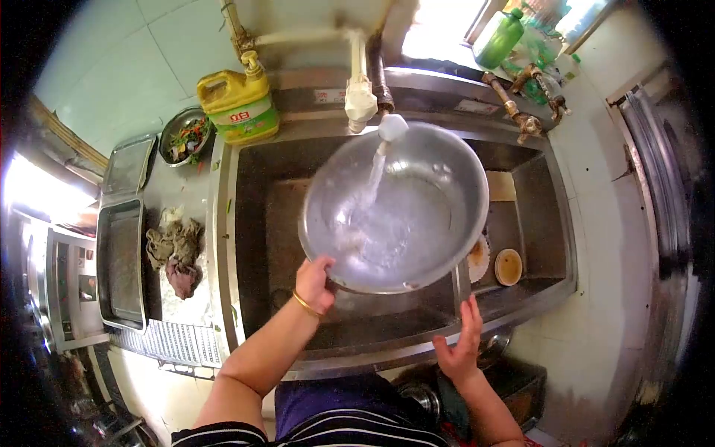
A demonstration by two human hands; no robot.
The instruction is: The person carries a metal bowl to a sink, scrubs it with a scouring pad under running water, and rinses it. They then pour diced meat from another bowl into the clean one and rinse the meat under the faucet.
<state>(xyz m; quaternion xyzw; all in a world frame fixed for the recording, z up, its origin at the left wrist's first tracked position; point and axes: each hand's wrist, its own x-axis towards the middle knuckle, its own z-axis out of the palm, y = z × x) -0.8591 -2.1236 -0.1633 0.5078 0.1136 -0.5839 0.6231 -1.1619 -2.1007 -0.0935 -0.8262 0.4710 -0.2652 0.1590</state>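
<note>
A large metal basin (439,223) is held over the sink (261,298), beneath a white tap (392,128). Water (376,171) streams from the tap and splashes on the basin's bottom. My left hand (316,284) grips the near left rim, with the thumb over the edge; a gold bangle (305,304) circles that wrist. Apart from the basin, my right hand (462,343) hovers by the sink's front edge, fingers spread, holding nothing. Whether the basin's underside rests on anything is hidden.
Left of the sink lie crumpled rags (175,249), a metal tray (121,264) and a bowl of scraps (186,138). A yellow detergent jug (238,108) stands behind. In the right sink compartment are a small round dish (509,267) and a scalloped plate (479,261). Rusty taps (525,119) jut out at back right.
</note>
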